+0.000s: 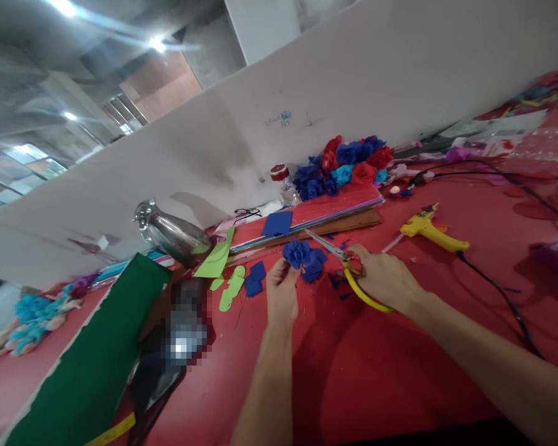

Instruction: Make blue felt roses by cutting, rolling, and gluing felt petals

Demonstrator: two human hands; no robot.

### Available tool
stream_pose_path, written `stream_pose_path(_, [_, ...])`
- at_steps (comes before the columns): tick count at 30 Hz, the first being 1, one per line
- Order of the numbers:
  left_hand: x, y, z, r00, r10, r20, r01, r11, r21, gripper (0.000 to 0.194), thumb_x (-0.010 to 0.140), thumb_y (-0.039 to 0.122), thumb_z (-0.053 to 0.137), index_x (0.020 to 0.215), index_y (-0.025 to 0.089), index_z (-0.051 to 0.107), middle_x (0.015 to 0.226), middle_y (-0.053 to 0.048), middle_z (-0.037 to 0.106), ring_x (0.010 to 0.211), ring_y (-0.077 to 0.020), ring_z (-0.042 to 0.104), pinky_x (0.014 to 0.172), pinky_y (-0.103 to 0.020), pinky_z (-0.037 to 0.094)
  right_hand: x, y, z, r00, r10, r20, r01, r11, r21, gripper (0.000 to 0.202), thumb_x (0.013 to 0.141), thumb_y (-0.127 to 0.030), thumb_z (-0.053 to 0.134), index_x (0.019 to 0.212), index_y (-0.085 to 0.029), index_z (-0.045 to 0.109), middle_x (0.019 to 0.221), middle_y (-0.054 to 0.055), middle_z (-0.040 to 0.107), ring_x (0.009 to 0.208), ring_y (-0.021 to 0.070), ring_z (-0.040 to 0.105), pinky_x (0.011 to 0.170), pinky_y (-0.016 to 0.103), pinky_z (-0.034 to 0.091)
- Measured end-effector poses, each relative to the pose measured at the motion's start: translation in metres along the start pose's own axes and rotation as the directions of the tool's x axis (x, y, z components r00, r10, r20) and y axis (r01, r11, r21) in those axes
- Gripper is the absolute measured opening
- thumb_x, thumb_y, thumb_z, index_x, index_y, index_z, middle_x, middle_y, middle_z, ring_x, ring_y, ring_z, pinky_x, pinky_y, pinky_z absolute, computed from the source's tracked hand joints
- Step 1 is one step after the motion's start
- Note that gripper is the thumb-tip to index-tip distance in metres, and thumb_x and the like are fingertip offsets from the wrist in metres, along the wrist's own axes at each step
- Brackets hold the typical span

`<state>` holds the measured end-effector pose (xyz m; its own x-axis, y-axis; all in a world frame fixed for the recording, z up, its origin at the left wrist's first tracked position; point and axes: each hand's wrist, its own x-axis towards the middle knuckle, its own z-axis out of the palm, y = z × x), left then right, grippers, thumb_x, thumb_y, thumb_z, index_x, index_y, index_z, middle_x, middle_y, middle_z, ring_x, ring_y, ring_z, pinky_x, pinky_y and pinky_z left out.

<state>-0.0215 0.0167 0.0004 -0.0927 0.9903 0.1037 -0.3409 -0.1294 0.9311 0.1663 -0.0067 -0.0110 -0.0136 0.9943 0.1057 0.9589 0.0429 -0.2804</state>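
Observation:
Between the fingertips of my left hand (283,290) is a blue paper flower (297,253), pinched from below. More blue petals (314,265) lie just right of it, partly behind the flower. My right hand (382,276) is closed around the red and yellow handles of a pair of scissors (329,246), whose blades point up and left, above the flower. Blue scraps (338,280) lie on the red table under the scissors. Left of my left hand are blue paper pieces (255,280) and light green cutouts (232,288).
A yellow glue gun (434,234) with a black cable lies at right. Behind are stacked coloured sheets (307,217), a jar (284,184) and red and blue flowers (348,162). At left are a metal jug (177,233), green paper (93,353) and a black bag (155,378).

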Motion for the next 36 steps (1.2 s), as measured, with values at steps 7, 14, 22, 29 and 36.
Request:
stream_pose_path(7, [0.001,-0.002,0.004,0.998,0.004,0.057,-0.001,0.998,-0.057,0.021,0.052,0.027,0.086,0.069,0.020,0.074,0.068,0.000,0.071,0.072,-0.0158,0.065,0.080,-0.031,0.049,-0.004,-0.008,0.002,0.998,0.008,0.069,-0.003,0.998,-0.067,0.030,0.085,-0.027,0.050,0.112,-0.018,0.059,0.082,0.013,0.073,0.072,0.0270,0.071,0.056,0.030,0.044])
stream_pose_path(14, [0.002,-0.002,0.004,0.999,0.008,0.047,-0.004,0.997,-0.081,0.017,0.057,0.028,0.083,0.068,0.018,0.074,0.071,-0.001,0.073,0.072,-0.0149,0.064,0.083,-0.031,0.049,-0.004,-0.021,-0.028,0.993,0.005,0.118,0.018,0.981,-0.191,0.022,0.085,-0.024,0.050,0.091,-0.015,0.069,0.096,0.019,0.070,0.091,0.0309,0.067,0.064,0.032,0.046])
stream_pose_path(22, [0.000,-0.002,0.003,0.992,0.050,0.112,-0.047,0.998,-0.035,0.019,0.062,0.031,0.078,0.077,0.019,0.076,0.076,-0.003,0.074,0.079,-0.0190,0.065,0.085,-0.035,0.050,0.015,-0.043,-0.041,0.993,-0.053,-0.106,0.118,0.424,0.898,0.027,0.082,-0.046,0.055,0.076,-0.021,0.060,0.075,0.002,0.065,0.069,0.0161,0.058,0.064,0.028,0.044])
stream_pose_path(29, [-0.001,-0.003,0.002,0.974,0.035,0.223,-0.064,0.990,0.124,0.019,0.068,0.033,0.077,0.079,0.018,0.076,0.081,-0.004,0.073,0.082,-0.0191,0.064,0.085,-0.033,0.048,0.010,-0.044,-0.021,0.995,-0.020,0.096,-0.096,-0.031,0.995,0.037,0.061,-0.052,0.077,0.073,-0.020,0.062,0.067,-0.003,0.060,0.061,0.0111,0.052,0.059,0.025,0.040])
stream_pose_path(36, [-0.003,-0.002,0.004,0.964,0.031,0.264,-0.074,0.985,0.154,0.017,0.069,0.036,0.077,0.071,0.019,0.075,0.076,-0.003,0.070,0.077,-0.0170,0.061,0.080,-0.030,0.047,0.010,-0.038,-0.026,0.995,-0.058,0.075,-0.077,-0.036,0.996,0.030,0.064,-0.046,0.076,0.072,-0.019,0.064,0.067,-0.003,0.060,0.063,0.0110,0.051,0.061,0.026,0.038])
